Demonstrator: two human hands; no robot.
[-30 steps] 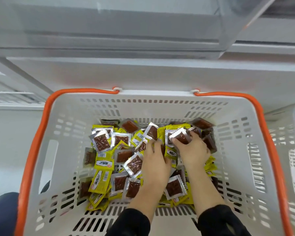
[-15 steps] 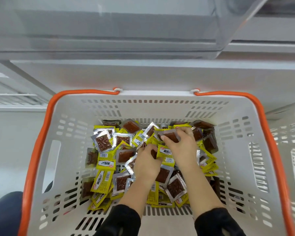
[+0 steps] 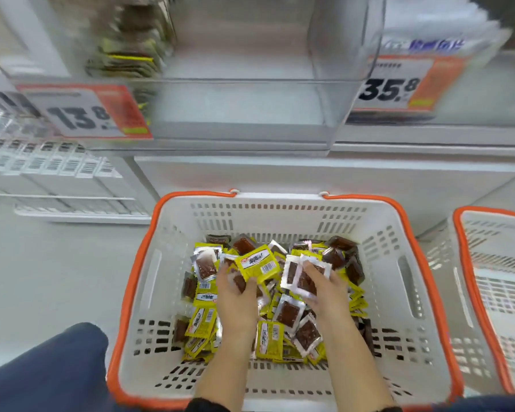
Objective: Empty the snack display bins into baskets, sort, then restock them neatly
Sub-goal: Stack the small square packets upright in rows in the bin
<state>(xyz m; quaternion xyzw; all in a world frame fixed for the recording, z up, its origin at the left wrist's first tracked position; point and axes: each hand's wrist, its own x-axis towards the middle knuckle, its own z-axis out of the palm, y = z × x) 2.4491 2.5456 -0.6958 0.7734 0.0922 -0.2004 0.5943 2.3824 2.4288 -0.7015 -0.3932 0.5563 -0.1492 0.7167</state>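
Head view shows the white slotted plastic basket with an orange rim (image 3: 378,233) on the floor, its bottom still heaped with small yellow and clear-foil snack packets (image 3: 286,319). The left hand (image 3: 235,295) grips a few packets with a yellow one (image 3: 257,264) on top; the right hand (image 3: 324,288) pinches a fan of clear-foil packets with brown contents (image 3: 302,276). Both are lifted slightly above the heap.

By my reading, emptying is done and restocking is only beginning. The clear acrylic display bin (image 3: 244,84) straight above looks bare inside, while the compartment to its far left holds a blurred stack of packets (image 3: 128,49), so most of the load remains.

A second orange-rimmed basket (image 3: 494,263) stands just right. The bin's front lip overhangs the far rim, with price cards (image 3: 87,114) on either side, but the path upward looks open.
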